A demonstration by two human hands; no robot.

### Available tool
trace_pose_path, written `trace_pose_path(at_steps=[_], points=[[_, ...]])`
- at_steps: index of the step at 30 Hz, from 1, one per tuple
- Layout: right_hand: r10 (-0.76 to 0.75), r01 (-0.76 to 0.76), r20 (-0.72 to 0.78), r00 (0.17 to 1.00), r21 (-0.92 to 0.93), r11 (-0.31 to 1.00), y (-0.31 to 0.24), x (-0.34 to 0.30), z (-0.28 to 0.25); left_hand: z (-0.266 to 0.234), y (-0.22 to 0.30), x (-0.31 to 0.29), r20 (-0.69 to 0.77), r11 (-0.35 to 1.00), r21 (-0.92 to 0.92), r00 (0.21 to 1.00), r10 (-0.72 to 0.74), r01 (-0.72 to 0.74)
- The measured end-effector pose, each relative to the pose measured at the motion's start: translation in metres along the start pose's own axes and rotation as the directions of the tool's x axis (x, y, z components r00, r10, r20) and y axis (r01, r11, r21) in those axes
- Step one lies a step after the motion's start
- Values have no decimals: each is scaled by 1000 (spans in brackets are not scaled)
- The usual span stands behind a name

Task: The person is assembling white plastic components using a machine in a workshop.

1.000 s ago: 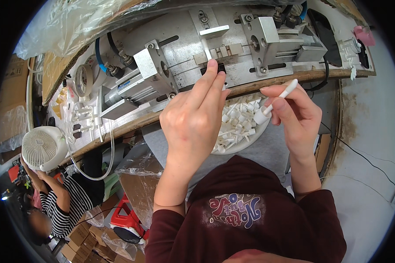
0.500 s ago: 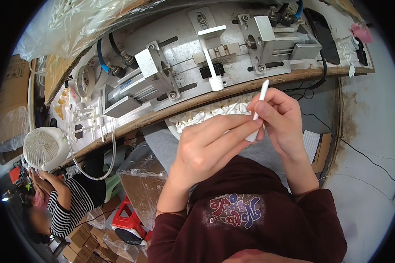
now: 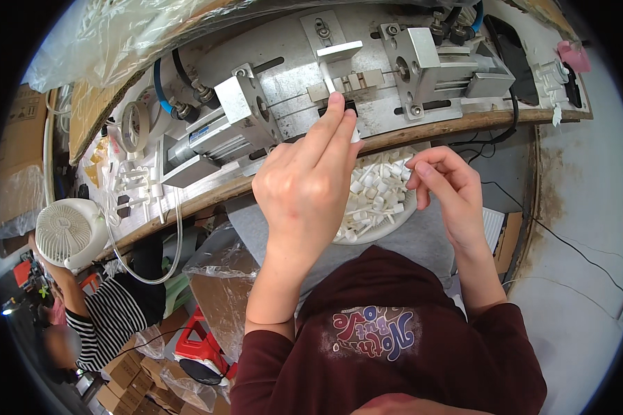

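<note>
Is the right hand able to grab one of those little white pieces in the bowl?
Probably yes: the right hand is right by the pile of white pieces, and nothing seems to block its way. The left hand is in front of only the pile's other side.

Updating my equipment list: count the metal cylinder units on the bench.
2: one cylinder unit left of the left hand, another to its right; plastic sheeting may hide more.
</note>
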State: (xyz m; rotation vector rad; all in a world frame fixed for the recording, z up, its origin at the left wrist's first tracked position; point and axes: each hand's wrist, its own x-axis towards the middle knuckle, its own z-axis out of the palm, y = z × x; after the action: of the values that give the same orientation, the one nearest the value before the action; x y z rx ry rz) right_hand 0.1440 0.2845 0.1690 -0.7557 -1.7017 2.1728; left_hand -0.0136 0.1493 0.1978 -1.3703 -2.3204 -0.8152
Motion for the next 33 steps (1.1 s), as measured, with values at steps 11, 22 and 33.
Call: trace_pose_path(at_steps=[11, 22, 33], points=[[-64, 16, -37, 997, -737, 676, 89, 0, -40, 4, -5, -4, -23, 998, -60, 999, -31, 30], [-316, 214, 85, 945, -891, 400, 145, -8, -46, -4, -5, -9, 10, 977, -213, 1000, -14, 16], [221, -277, 219, 950, 269, 922, 53, -26, -17, 0, 24, -72, 343, 859, -458, 937, -69, 231]])
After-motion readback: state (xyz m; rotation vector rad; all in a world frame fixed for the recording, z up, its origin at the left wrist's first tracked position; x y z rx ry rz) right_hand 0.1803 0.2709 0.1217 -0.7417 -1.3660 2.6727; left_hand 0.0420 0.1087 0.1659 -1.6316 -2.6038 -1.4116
